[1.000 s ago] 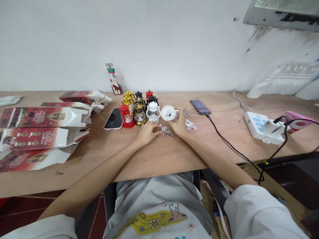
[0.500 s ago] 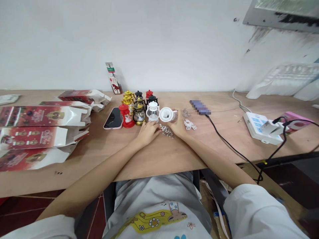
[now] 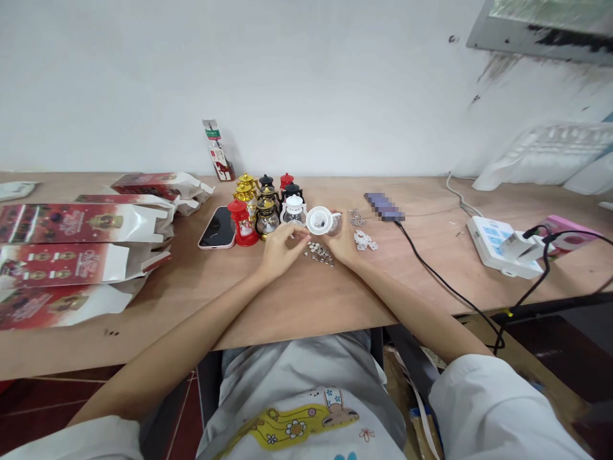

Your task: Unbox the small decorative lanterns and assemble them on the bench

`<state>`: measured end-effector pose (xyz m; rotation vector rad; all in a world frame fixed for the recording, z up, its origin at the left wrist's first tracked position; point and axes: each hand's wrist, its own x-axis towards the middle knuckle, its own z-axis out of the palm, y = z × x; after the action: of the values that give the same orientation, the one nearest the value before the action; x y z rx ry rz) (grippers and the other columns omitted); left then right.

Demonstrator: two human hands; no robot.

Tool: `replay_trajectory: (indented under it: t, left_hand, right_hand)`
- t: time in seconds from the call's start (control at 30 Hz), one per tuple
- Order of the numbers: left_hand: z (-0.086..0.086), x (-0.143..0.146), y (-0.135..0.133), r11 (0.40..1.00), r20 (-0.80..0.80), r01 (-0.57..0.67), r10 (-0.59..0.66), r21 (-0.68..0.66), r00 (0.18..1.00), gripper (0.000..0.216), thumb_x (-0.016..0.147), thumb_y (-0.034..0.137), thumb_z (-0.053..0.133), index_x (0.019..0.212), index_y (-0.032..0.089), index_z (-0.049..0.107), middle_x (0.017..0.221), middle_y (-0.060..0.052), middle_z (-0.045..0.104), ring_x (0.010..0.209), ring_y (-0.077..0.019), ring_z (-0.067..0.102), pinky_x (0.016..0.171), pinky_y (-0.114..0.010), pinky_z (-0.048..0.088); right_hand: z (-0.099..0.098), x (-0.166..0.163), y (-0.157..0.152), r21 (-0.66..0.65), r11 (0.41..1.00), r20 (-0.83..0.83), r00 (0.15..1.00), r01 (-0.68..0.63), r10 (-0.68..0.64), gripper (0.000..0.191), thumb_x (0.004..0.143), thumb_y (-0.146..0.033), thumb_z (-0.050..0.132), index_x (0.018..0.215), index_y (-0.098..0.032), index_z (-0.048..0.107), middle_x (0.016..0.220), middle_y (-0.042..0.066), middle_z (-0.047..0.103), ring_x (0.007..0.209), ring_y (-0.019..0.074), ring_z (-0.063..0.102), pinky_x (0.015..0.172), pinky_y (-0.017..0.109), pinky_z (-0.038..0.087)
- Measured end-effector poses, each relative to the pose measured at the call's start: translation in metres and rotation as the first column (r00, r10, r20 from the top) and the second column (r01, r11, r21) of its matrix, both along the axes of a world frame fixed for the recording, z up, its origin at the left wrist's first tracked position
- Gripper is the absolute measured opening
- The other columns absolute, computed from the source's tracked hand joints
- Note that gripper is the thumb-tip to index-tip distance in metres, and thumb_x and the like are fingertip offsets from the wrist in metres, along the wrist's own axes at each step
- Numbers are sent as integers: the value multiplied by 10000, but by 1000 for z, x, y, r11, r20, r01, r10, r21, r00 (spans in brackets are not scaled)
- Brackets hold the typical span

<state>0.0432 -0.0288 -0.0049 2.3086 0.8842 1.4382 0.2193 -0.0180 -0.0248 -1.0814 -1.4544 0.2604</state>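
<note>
My right hand (image 3: pixel 345 245) is wrapped round a small white lantern (image 3: pixel 314 213) lying on its side, its open round base towards me and something dark inside. My left hand (image 3: pixel 281 250) is just left of that base, thumb and fingertips brought together in a pinch; whatever is between them is too small to name. Below, between my hands, lies a pile of small silvery discs like button batteries (image 3: pixel 322 255). An upright white lantern (image 3: pixel 294 206) stands behind my left hand, beside red (image 3: pixel 245 230), gold and black ones.
A phone (image 3: pixel 218 229) lies left of the lanterns, and red printed boxes (image 3: pixel 62 223) at the far left. White plastic pieces (image 3: pixel 364 241) and metal wire bits (image 3: pixel 356 218) lie to the right. Farther right are a cabled phone (image 3: pixel 383 204) and a power strip (image 3: pixel 498 246).
My left hand has lifted off the edge of the disc pile, its fingertips now pinched near the lantern's base. My right hand and the lantern stay put.
</note>
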Motion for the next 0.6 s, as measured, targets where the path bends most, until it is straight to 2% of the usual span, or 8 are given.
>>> replay_trajectory:
  t: [0.07, 0.2, 0.37, 0.6]
  left_hand:
    - [3, 1, -2, 999, 91, 35, -36, 13, 995, 115, 840, 264, 618, 895, 184, 678, 827, -31, 689, 749, -143, 590, 684, -270, 459]
    - [4, 1, -2, 998, 157, 51, -56, 30, 986, 130, 831, 292, 643, 886, 189, 701, 794, -27, 683, 720, -135, 569, 668, -269, 456]
    - [4, 0, 0, 999, 119, 10, -15, 37, 993, 161, 825, 352, 648, 855, 206, 708, 784, -29, 666, 735, -147, 557, 660, -280, 444]
    - [4, -1, -1, 989, 80, -70, 60, 128, 995, 225, 836, 415, 620, 808, 208, 702, 759, -27, 625, 734, -156, 530, 680, -302, 418]
  right_hand:
    - [0, 0, -1, 3, 1000, 22, 1000, -7, 7, 535, 636, -351, 768, 1069, -215, 485, 1075, 74, 615, 988, 234, 582, 885, 396, 458]
    - [-1, -2, -3, 47, 998, 92, 995, -37, 32, 496, 666, -327, 745, 1077, -220, 490, 1071, 69, 612, 994, 238, 584, 878, 399, 461]
    - [-4, -3, -3, 100, 993, 193, 980, -65, 45, 427, 699, -244, 693, 1075, -234, 492, 1063, 65, 623, 1010, 246, 578, 889, 412, 456]
    - [-3, -4, -4, 113, 992, 199, 979, -57, 33, 433, 681, -204, 679, 1067, -231, 486, 1082, 76, 613, 1017, 250, 573, 892, 411, 457]
